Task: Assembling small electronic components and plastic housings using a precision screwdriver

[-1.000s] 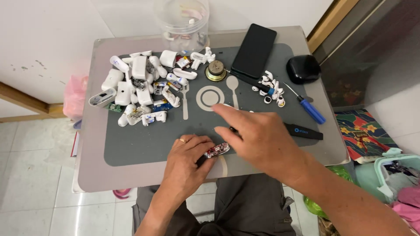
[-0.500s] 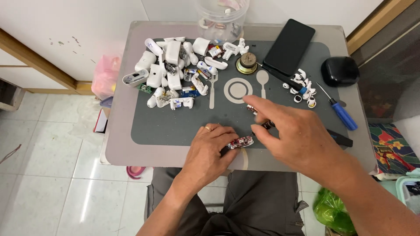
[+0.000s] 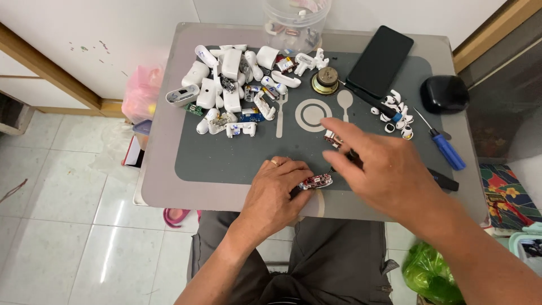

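My left hand rests on the near edge of a dark grey mat and pinches a small red and silver circuit board between thumb and fingers. My right hand hovers just right of it, fingers spread. Its index fingertip is over a tiny white and red part on the mat. A black pen-shaped tool lies under the right palm and its tail sticks out to the right. Whether the hand grips the tool is not visible.
A heap of white earbud case parts fills the mat's far left. A clear jar, brass disc, black phone, white earbud pieces, black case and blue screwdriver lie at the back and right.
My right hand has opened its fingers and stretched its index finger toward the tiny part. My left hand still holds the circuit board in the same spot. The view has shifted.
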